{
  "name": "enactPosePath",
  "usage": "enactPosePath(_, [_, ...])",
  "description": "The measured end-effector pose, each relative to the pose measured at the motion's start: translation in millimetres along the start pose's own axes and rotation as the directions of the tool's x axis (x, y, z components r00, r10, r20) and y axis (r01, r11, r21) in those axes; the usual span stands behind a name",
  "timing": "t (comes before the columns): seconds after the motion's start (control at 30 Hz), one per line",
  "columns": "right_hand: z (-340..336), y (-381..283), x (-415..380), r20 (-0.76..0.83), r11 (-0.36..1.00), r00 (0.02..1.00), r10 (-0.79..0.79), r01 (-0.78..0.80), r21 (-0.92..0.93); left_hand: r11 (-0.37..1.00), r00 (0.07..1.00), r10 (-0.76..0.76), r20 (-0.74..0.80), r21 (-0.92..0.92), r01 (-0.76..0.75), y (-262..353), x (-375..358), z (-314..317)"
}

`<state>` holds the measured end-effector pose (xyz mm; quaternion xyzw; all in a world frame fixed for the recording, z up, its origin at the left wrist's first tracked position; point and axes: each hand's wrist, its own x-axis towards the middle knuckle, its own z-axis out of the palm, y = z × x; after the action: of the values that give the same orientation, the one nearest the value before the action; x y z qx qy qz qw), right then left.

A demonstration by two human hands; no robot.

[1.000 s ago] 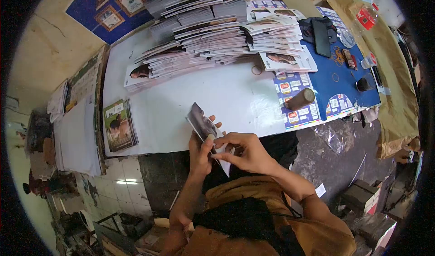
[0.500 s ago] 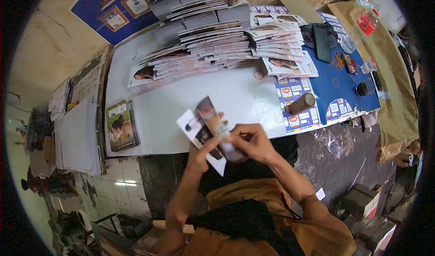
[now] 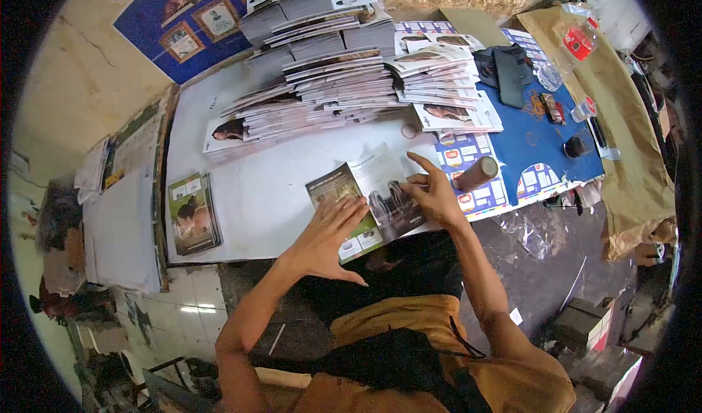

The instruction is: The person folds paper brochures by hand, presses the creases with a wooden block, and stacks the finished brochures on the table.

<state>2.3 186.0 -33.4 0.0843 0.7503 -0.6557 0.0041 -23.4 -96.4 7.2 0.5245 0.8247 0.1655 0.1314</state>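
Note:
A printed leaflet [image 3: 385,199] lies unfolded at the table's front edge, dark photos and text on its panels. My left hand [image 3: 327,239] rests flat on its left part, fingers spread and thumb apart. At the leaflet's right edge is my right hand [image 3: 436,193], its fingers apart, the fingertips touching or just above the paper. A brown cylinder [image 3: 477,174] stands just right of my right hand. Behind the leaflet rise large stacks of folded leaflets [image 3: 336,84].
A small pile of green-covered leaflets [image 3: 194,215] sits at the table's left. On the blue surface [image 3: 541,149] at the right are a phone [image 3: 509,79], a dark cup [image 3: 578,145] and a small box [image 3: 553,109]. A red-labelled bottle [image 3: 580,41] is farther back.
The leaflet, held up folded in both hands before, now lies opened on the table. My left hand has flattened onto it, and my right hand has moved right with its fingers apart.

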Motion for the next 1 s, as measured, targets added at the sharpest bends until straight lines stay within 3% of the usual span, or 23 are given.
enactPosePath(0.1, [-8.8,1.2,2.3,-0.043,0.997,0.999,0.008,-0.011,-0.08,0.998,0.991,-0.045,-0.129,0.04,0.05,2.0,14.6,12.6])
enactPosePath(0.2, [-6.8,-5.4,3.8,-0.107,0.962,0.989,0.1,-0.069,0.264,0.99,0.973,-0.104,-0.207,0.074,0.122,-0.8,28.8,27.6])
enactPosePath(0.23, [-3.8,-13.4,1.5,-0.092,0.907,0.969,0.231,-0.18,0.381,0.984,0.969,-0.118,-0.216,0.105,0.143,-1.2,32.0,31.4])
enactPosePath(0.33, [-3.0,0.2,0.9,0.102,0.723,0.925,0.367,-0.352,0.594,0.967,0.955,-0.175,-0.241,0.142,0.213,2.6,39.7,35.5])
enactPosePath(0.37, [2.7,-2.2,-3.4,0.031,0.782,0.932,0.36,-0.319,0.535,0.961,0.949,-0.197,-0.245,0.141,0.236,5.0,42.1,37.1])
enactPosePath(0.4, [0.7,9.4,-3.0,0.102,0.881,0.962,0.253,-0.272,0.386,0.961,0.946,-0.203,-0.254,0.132,0.242,5.9,44.3,39.4])
enactPosePath(0.47, [18.0,0.1,-9.2,0.0,0.966,1.0,-0.024,0.023,0.259,0.957,0.935,-0.223,-0.275,0.121,0.264,5.3,46.6,41.7])
enactPosePath(0.5, [20.9,6.7,-4.7,0.067,0.94,0.992,-0.111,0.082,0.332,0.963,0.923,-0.207,-0.323,0.098,0.25,3.2,47.3,44.9])
enactPosePath(0.6, [27.1,-5.1,-9.8,0.104,0.959,0.954,-0.281,0.284,-0.015,0.961,0.898,-0.209,-0.387,0.089,0.262,1.6,46.5,51.8])
enactPosePath(0.63, [34.5,-12.8,-10.2,0.089,0.966,0.969,-0.229,0.237,-0.106,0.956,0.906,-0.212,-0.365,0.115,0.27,0.7,45.3,52.3])
enactPosePath(0.73, [48.1,-3.5,-7.6,0.055,0.762,0.868,-0.493,0.462,-0.455,0.948,0.872,-0.257,-0.417,0.067,0.311,0.9,42.6,53.0])
enactPosePath(0.8, [45.3,2.1,-7.4,-0.022,0.912,0.927,-0.375,0.365,-0.186,0.868,0.798,-0.43,-0.423,0.05,0.494,9.2,34.5,43.7])
enactPosePath(0.87, [43.4,-4.9,-16.6,-0.087,0.963,0.979,-0.184,0.197,0.185,0.849,0.788,-0.472,-0.395,0.04,0.528,3.8,26.7,48.6])
enactPosePath(0.93, [33.1,-20.2,-22.9,0.001,0.782,0.982,0.19,-0.152,0.604,0.857,0.789,-0.455,-0.412,0.036,0.513,3.0,24.4,50.8])
enactPosePath(0.97, [29.2,-20.0,-27.3,-0.019,0.728,0.988,0.152,-0.099,0.679,0.851,0.784,-0.458,-0.42,0.049,0.523,3.0,25.8,49.6])
enactPosePath(1.0, [24.5,-16.9,-29.5,-0.065,0.862,0.988,0.141,-0.09,0.499,0.836,0.779,-0.478,-0.405,0.061,0.545,4.1,28.8,47.0])
